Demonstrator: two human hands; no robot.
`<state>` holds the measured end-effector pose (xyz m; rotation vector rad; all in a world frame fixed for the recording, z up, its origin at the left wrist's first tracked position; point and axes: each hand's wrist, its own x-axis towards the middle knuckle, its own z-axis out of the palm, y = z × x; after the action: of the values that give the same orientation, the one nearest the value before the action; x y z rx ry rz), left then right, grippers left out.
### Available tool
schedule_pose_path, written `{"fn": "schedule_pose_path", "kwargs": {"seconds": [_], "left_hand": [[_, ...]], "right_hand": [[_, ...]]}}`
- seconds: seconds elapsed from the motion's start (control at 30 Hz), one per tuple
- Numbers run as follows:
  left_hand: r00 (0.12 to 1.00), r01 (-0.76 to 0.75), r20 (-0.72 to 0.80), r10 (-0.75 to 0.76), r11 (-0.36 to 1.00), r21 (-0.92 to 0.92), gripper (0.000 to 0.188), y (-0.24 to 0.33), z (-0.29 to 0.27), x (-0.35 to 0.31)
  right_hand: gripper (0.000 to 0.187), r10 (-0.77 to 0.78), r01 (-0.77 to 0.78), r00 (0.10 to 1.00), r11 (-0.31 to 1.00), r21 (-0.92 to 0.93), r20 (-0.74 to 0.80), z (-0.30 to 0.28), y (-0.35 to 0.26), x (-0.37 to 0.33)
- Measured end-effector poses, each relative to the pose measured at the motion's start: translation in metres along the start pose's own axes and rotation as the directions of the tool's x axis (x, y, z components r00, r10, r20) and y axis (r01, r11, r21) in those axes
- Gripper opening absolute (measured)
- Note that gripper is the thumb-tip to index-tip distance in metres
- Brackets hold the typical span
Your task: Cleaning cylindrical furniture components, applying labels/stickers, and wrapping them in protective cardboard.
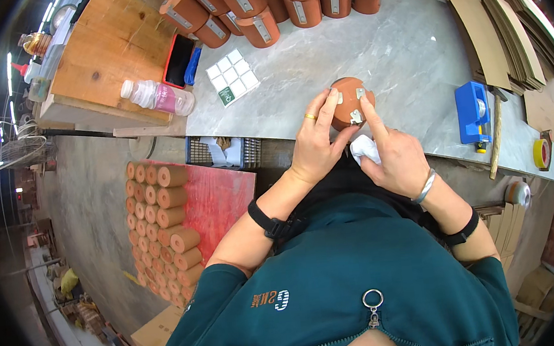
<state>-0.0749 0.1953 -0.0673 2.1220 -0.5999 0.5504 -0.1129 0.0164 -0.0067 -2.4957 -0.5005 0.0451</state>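
A round terracotta clay pot [346, 93] is at the table's near edge, its flat round face toward me with small pale square stickers on it. My left hand [318, 130] grips its left side, fingers on the rim and thumb at the near edge. On the right of the pot, my right hand [392, 153] presses an extended index finger onto a sticker [361, 93]. The other fingers of that hand are curled round a crumpled white cloth [364, 147]. A silvery-white sticker [356, 117] near the left thumb looks partly raised.
Stacked terracotta pots [302, 11] with metallic strips line the far edge. A sticker sheet [232, 77], plastic bottle [158, 97] and black tray [179, 61] are left. Flat cardboard [512, 40], a blue tape dispenser [471, 113] and a hammer [497, 130] are right. Clay cylinders [172, 196] are stacked lower left.
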Motion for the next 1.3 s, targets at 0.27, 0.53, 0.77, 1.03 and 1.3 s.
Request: {"fn": "schedule_pose_path", "kwargs": {"seconds": [0.27, 0.53, 0.77, 1.03, 1.3], "left_hand": [[0.992, -0.103, -0.086, 0.092, 0.986, -0.129, 0.053, 0.002, -0.011, 0.007], [0.997, 0.065, -0.036, -0.068, 0.994, -0.082, 0.079, -0.004, 0.006, -0.016], [0.998, 0.059, -0.026, -0.064, 0.985, -0.160, 0.074, -0.008, 0.011, -0.009], [0.998, 0.067, 0.031, -0.063, 0.981, -0.181, 0.073, -0.013, 0.011, -0.003], [0.997, 0.077, 0.030, -0.073, 0.974, -0.213, 0.074, -0.017, 0.015, -0.004]], "right_hand": [[0.082, -0.232, 0.232, 0.973, 0.973, -0.006, -0.012, 0.002, -0.004, -0.003], [0.054, -0.113, 0.127, 0.959, 0.991, -0.039, 0.259, -0.031, -0.018, -0.005], [0.065, 0.043, -0.164, 0.907, 0.952, 0.258, 0.420, -0.010, 0.050, 0.005], [0.070, -0.394, 0.391, 0.917, 0.919, 0.058, 0.064, -0.010, 0.046, 0.018], [0.066, 0.319, -0.505, 0.837, 0.765, 0.401, 0.445, -0.015, 0.021, 0.017]]}}
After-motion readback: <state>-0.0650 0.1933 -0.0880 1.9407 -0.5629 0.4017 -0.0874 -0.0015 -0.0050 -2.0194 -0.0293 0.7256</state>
